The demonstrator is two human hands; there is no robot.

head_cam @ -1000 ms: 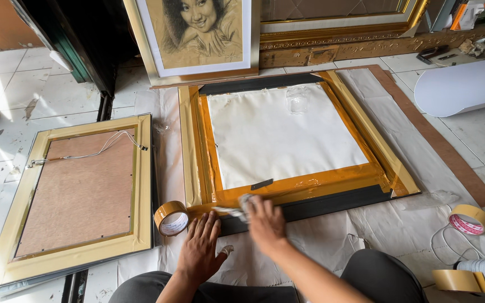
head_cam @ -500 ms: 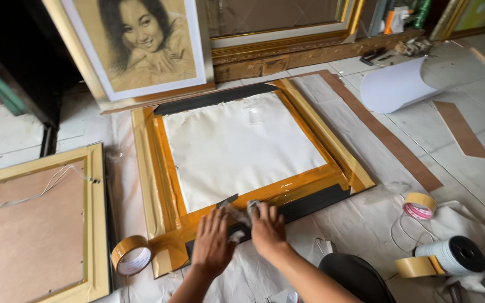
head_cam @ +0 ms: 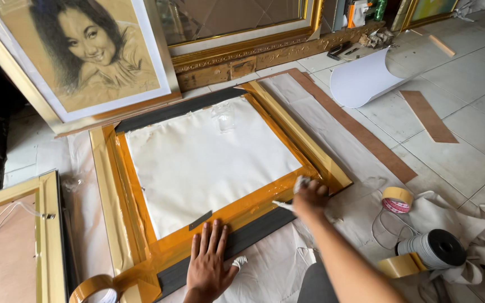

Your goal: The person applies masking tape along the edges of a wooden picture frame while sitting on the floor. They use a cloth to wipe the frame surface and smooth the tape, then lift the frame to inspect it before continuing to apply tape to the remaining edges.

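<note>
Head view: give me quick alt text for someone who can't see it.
A gold frame lies face down on the floor, its white backing edged with orange tape. The left hand presses flat on the near edge; the right hand holds a small white tool at the near right corner. Tape rolls lie to the right, and a framed portrait leans behind.

You're working in bright, even daylight: the white sheet (head_cam: 209, 163) in the gold frame (head_cam: 310, 151) nearly washes out, shadows beside it stay soft, the tape glares (mildly), and lines bow toward the edges.
</note>
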